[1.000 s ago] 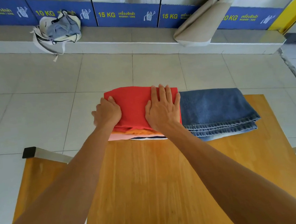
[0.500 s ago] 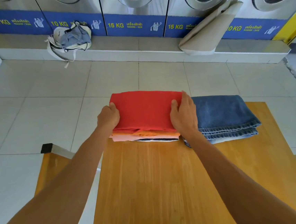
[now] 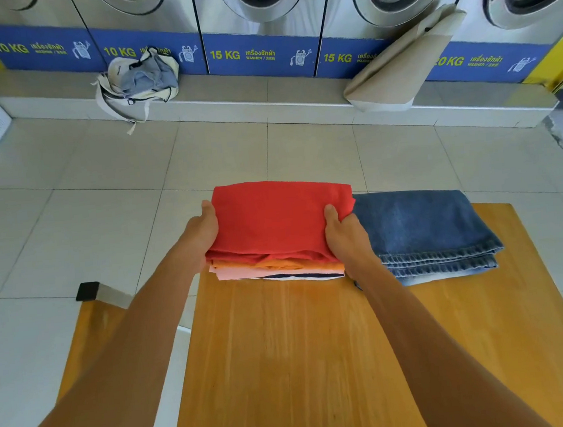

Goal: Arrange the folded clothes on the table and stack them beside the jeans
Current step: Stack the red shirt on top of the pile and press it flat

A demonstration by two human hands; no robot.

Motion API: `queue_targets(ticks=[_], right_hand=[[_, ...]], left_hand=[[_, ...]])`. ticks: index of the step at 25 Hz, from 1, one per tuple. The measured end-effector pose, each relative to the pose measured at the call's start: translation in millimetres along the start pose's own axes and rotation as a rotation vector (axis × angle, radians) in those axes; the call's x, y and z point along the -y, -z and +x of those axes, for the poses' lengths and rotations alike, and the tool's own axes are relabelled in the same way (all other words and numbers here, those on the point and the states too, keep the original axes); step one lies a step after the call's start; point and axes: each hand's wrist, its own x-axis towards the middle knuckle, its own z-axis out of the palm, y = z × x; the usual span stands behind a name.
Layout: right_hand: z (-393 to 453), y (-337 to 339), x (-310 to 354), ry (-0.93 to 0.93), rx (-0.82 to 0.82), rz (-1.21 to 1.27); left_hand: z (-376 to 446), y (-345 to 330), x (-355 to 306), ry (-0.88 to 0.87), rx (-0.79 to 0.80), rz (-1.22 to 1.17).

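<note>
Fingers of both the left hand (image 3: 203,233) and right hand (image 3: 345,233) hidden behind the sides of the clothes stack (image 3: 280,229), grip type undeterminable; jeans (image 3: 422,230) left edge covered; worktop (image 3: 288,367) near edge cut off by frame bottom

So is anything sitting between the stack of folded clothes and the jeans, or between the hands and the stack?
Nothing visible. The left hand and right hand grip the sides of the stack of folded clothes, which lies on the table right beside the jeans, its right edge meeting them.
</note>
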Motion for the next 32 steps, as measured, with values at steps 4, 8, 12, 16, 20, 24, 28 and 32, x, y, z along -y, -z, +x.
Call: queue_targets(ticks=[4,8,12,16,20,24,28,32], right_hand=[[4,15,2,0.009,0.081,-0.05],[-1,36,13,0.131,-0.033,-0.217],[-9,13,35,0.607,-0.325,-0.494],[3,-26,26,0.672,-0.088,-0.895],[17,-21,14,0.646,-0.074,-0.925],[14,-24,6,0.61,-0.175,-0.856],[13,-27,10,0.581,-0.127,-0.912],[13,-27,11,0.564,-0.074,-0.946]], left_hand=[[-6,5,3,0.014,0.089,-0.033],[-11,-1,-8,-0.21,-0.163,0.383],[-22,-44,-11,-0.849,-0.464,0.754],[-13,-76,15,-0.941,-0.26,1.077],[1,-71,18,-0.88,-0.262,1.082],[3,-77,20,-0.839,-0.305,1.049],[6,-78,21,-0.785,-0.314,1.024],[5,-78,22,-0.789,-0.322,1.042]])
